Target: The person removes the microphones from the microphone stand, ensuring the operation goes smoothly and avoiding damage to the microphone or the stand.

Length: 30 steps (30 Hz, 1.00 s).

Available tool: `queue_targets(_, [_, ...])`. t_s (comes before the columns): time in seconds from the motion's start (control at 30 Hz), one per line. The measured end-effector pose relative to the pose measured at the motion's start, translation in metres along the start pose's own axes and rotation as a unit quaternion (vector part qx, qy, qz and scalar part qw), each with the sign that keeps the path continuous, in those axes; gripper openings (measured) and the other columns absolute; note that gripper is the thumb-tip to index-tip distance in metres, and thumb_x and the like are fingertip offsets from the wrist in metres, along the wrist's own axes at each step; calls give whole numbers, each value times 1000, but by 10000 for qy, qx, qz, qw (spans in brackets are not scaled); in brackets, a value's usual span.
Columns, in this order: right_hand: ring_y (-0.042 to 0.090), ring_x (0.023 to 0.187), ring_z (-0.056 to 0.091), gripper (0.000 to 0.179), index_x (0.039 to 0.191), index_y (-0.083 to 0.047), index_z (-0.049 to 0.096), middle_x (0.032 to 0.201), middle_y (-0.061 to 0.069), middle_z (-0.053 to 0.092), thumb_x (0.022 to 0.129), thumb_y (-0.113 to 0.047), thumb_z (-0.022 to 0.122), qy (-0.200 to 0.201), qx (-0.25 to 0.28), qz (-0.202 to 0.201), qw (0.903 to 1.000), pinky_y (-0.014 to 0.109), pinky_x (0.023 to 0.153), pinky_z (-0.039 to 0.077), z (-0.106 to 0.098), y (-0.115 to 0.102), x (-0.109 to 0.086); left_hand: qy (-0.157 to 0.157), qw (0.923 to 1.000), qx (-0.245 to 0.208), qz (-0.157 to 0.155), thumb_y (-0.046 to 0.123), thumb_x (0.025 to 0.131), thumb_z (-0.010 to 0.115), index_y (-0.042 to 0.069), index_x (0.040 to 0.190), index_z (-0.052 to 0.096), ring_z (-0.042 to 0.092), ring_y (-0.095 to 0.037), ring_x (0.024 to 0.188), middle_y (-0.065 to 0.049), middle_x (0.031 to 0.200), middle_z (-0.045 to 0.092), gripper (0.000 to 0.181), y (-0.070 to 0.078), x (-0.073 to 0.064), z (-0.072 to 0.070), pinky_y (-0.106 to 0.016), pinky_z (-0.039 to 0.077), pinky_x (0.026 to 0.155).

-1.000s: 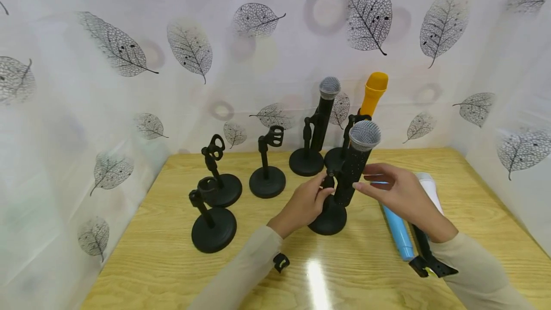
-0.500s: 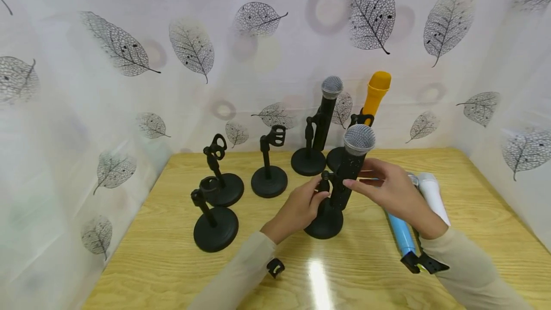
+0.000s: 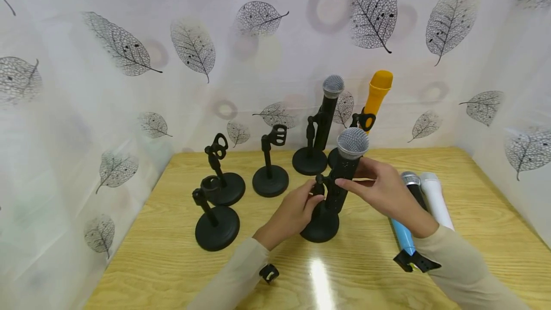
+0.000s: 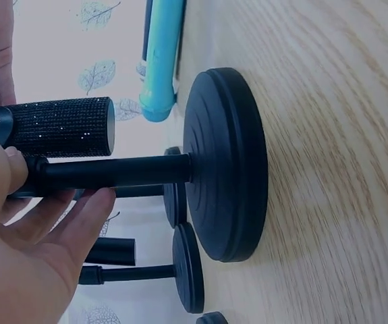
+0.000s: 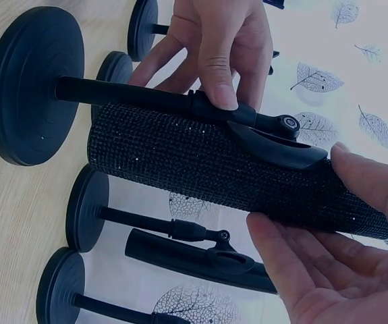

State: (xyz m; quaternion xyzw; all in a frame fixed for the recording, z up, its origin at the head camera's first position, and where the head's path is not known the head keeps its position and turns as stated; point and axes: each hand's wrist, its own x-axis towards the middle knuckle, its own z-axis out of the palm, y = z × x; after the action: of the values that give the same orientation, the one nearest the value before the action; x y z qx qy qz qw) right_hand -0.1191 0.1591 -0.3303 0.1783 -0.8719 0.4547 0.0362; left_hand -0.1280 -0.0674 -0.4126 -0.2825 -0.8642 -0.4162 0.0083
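While our left hand grips the stand's post and our right hand pinches the studded mic, we judge it rigid, top-heavy, best held mid-body.

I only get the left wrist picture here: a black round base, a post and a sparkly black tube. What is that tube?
Observer: A glittery black microphone with a silver mesh head, sitting in the clip of a stand.
Operator: Is anyone holding it?
Observer: Yes. The right hand grips its body with fingers and thumb.
Operator: And the other hand?
Observer: The left hand holds the stand's post, thumb pressed near the clip joint.
Operator: Are there more microphones?
Observer: Two stand upright in stands at the back, one black, one orange.
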Motion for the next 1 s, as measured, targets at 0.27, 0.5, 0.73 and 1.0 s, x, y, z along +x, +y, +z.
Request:
queue_targets(0.27, [31,97,73,38,114,-4,70,102,9,74,90,-31,80,89,-118,-63,9999,39,77,62,5,0,1,233,9988,-426,-84,28,107,50,9,138,54,63,-14,117,-5,131,63,36,6,-5,-5,-26,54,94])
queue_targets(0.5, [34,96,73,34,109,-6,72,99,8,75,89,-32,81,298,-336,-216,9988,46,76,61,9,0,-1,784,9949,-537,324,21,106,55,9,120,61,67,-16,111,-5,117,67,19,10,-4,-6,-23,56,88])
queue_targets(0.73, [31,94,74,29,104,-8,74,94,4,76,87,-30,83,530,-347,-465,9969,47,74,61,15,0,-1,1069,9925,-528,268,19,106,55,8,121,62,67,-16,110,-5,116,68,20,10,-7,-4,-24,57,85])
queue_targets(1.0, [24,89,75,22,99,-11,76,88,-1,76,84,-23,86,638,-228,-828,9943,43,71,61,21,-1,0,1125,9928,-320,247,17,106,57,6,121,63,68,-18,109,-7,115,68,20,10,-13,-8,-24,57,84])
